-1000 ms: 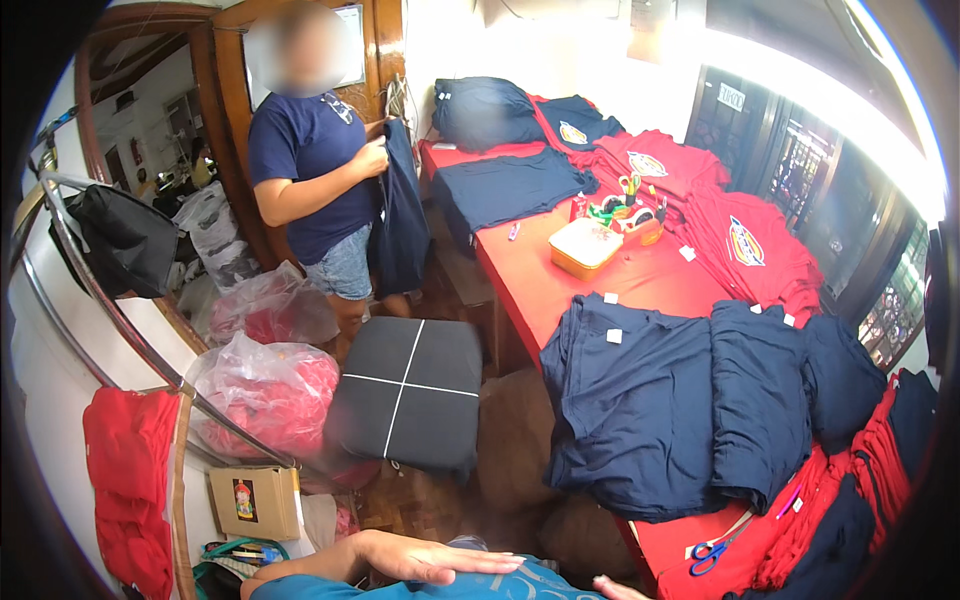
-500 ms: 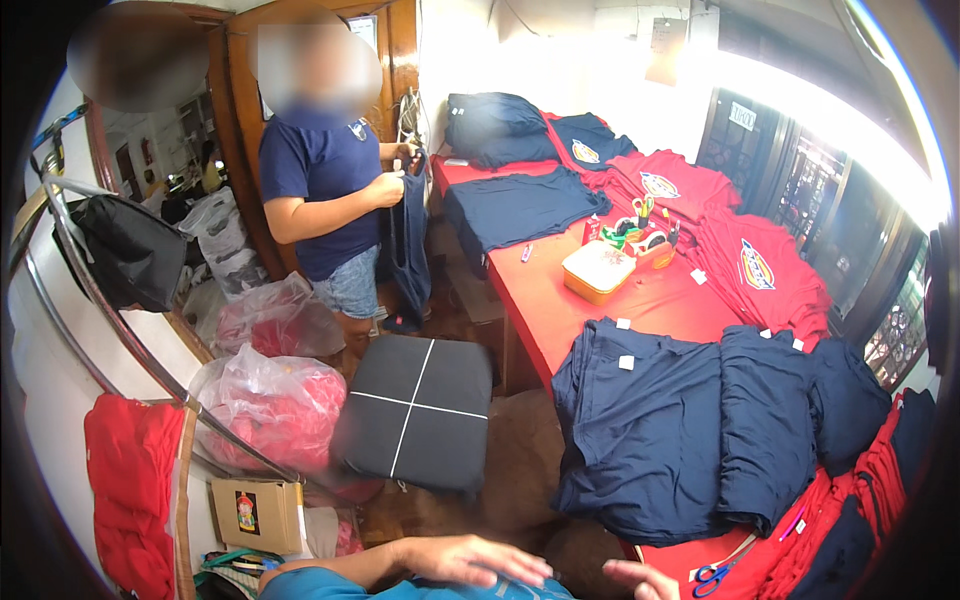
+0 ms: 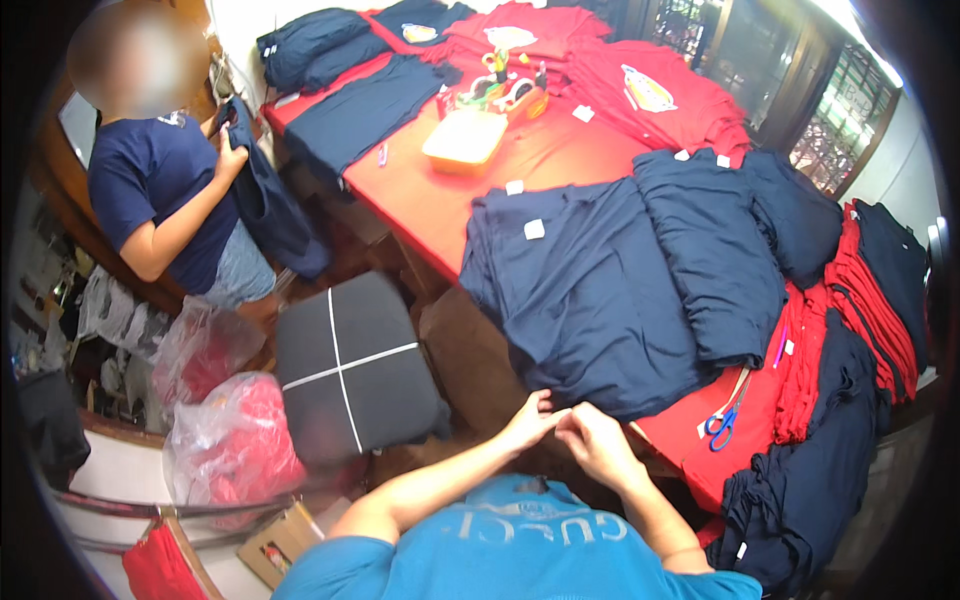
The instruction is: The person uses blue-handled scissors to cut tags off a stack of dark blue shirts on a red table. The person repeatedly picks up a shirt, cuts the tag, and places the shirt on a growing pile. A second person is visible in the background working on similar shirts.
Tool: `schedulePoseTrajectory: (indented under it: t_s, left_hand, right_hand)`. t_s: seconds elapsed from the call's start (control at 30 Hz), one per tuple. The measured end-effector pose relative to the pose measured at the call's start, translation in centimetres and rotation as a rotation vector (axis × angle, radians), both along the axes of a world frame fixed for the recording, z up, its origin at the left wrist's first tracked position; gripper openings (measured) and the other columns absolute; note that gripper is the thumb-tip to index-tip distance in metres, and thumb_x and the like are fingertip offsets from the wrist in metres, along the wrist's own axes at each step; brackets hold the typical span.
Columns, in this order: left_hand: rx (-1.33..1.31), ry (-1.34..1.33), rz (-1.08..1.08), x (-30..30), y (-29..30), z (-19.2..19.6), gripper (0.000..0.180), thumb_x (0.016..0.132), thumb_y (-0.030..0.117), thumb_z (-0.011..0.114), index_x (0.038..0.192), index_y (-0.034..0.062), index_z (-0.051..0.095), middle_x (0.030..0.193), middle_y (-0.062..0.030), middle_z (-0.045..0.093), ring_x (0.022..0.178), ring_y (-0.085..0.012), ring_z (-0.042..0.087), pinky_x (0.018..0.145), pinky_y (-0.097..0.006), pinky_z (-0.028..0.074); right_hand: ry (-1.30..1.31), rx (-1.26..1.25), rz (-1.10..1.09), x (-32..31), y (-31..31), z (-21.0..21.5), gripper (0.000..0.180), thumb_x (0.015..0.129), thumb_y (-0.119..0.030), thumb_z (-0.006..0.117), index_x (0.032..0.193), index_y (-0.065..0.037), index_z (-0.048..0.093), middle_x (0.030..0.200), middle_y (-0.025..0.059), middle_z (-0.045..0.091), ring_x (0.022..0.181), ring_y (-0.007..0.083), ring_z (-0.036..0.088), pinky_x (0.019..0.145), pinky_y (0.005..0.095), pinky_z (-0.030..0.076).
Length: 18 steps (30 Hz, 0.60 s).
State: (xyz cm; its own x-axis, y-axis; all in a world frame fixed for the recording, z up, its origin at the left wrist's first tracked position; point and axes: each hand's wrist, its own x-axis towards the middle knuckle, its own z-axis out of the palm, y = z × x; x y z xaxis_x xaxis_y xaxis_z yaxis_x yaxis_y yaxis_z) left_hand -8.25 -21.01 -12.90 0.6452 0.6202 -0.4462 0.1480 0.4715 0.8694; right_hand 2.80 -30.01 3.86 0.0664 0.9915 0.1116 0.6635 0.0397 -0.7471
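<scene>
Probably soft and limp, the navy garments on the tabletop suit gripping by both edges; beside them, left hand and right hand nearly meet, fingers half-curled, any hold I can't tell.

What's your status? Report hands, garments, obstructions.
Left hand and right hand close together, grip contents unclear. Navy garments piled on red table, just ahead. Scissors to the right, not in between.

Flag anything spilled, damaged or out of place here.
I see nothing spilled or damaged. Slightly untidy: dark shirts at lower right lie rumpled, unlike the neat stack beyond, and blue-handled scissors lie loose near the red table's edge.
</scene>
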Motion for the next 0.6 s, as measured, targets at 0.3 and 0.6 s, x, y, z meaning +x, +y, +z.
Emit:
schedulePoseTrajectory:
  t_s: [0.3,0.6]
  left_hand:
    - [0.242,0.23,0.319,1.2,0.8,-2.8,0.072,0.071,0.034,0.085,0.117,-0.0047,0.045,0.113,-0.0175,0.052,0.101,-0.0234,0.056,0.083,-0.035,0.049]
    - [0.411,0.088,0.672,-2.0,1.8,-4.4,0.07,0.082,0.004,0.065,0.142,0.0056,0.031,0.142,-0.0135,0.037,0.126,-0.0273,0.043,0.106,-0.038,0.038]
  right_hand:
    - [0.047,-0.183,-0.02,1.1,-2.9,-2.1,0.015,0.084,-0.006,0.065,0.098,-0.003,0.062,0.094,0.0143,0.062,0.087,0.0323,0.064,0.077,0.0393,0.053]
    - [-0.047,-0.06,0.197,1.0,-1.6,-4.8,0.01,0.085,-0.007,0.06,0.094,-0.003,0.061,0.094,0.0117,0.059,0.09,0.0301,0.061,0.079,0.0387,0.052]
